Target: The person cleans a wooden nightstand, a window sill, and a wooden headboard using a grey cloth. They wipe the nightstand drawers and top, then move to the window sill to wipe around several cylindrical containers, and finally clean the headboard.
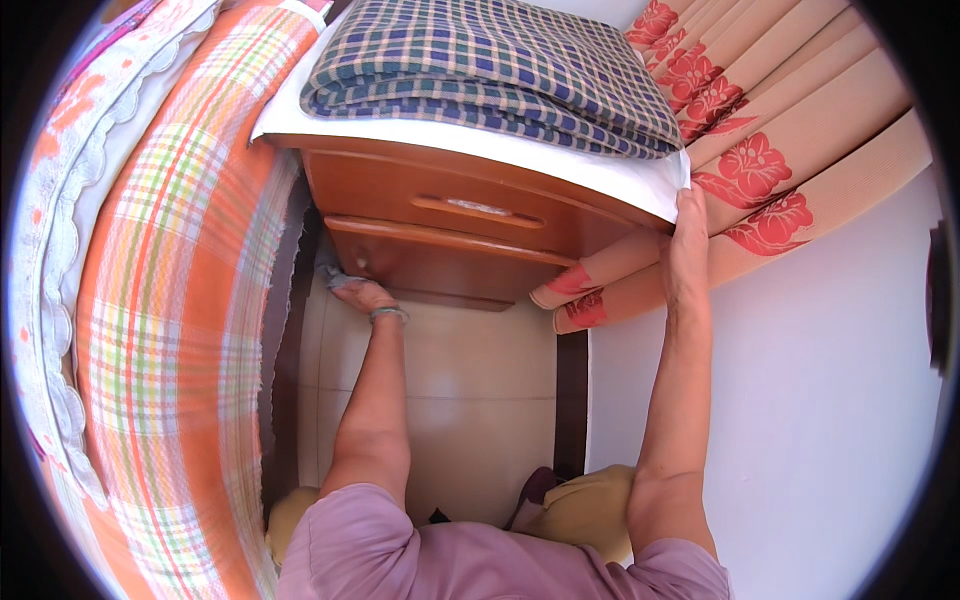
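Observation:
Low down by the floor, my left hand (364, 295) grips a bluish-grey cloth (345, 280) at the lower left corner of a brown wooden nightstand (450, 264). A bracelet circles that wrist. My right hand (688, 236) rests against the nightstand's upper right corner, its fingers on the edge of a white cover (570, 174). On this cover lies a folded checked blanket (495, 67) in blue, green and cream. The nightstand's front has a drawer with a long recessed handle (480, 210) and a lower panel with a small knob (362, 263).
A bed with an orange plaid sheet (150, 330) runs along the left. Peach curtains with red flowers (757, 172) hang at the right, touching the nightstand's side. A white wall (795, 390) with a dark skirting board (571, 405) borders the tiled floor (465, 427).

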